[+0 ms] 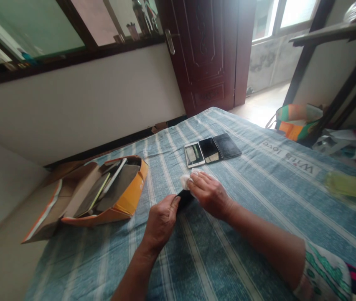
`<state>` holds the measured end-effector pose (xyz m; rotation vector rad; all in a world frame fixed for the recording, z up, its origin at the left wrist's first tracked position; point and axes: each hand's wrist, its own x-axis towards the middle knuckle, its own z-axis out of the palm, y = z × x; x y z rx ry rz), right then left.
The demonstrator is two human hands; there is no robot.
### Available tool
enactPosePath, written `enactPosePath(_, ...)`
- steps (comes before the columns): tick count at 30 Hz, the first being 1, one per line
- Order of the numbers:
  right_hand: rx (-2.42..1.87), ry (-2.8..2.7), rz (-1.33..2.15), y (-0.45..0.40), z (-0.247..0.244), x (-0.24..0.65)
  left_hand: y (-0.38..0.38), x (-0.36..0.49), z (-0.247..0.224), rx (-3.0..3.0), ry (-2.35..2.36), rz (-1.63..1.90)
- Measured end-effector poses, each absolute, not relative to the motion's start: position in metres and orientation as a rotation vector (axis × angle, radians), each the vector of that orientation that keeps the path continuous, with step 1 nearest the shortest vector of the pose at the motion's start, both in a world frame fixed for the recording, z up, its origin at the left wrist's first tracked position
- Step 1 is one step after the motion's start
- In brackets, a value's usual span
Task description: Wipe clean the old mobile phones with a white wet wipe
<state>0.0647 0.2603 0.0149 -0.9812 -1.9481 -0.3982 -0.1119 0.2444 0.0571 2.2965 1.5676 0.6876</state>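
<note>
My left hand (161, 220) pinches the near end of a flat black phone-like object (184, 200), tilted above the striped bedspread. Pressed against its far end is a crumpled white tissue or wipe (184, 181), gripped by my right hand (209, 194). The right hand hides part of the black object, so its exact kind is unclear. Just beyond lie a white-framed phone (194, 154), a black phone (209, 151) and a larger dark flat device (227, 146), side by side in a row.
An open orange cardboard box (134, 190) at left contains several flat devices. The blue striped bedspread (247, 251) spreads under everything. A yellow packet (352, 187) lies at right, with a colourful bag (298, 121) beyond the bed edge. A dark red door (209, 54) stands behind.
</note>
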Motion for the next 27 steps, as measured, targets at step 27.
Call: enactPosePath(27,-0.932,-2.038,-0.304,0.290,0.026,0.057,0.244,-0.135,0.060,2.088,1.664,0.732)
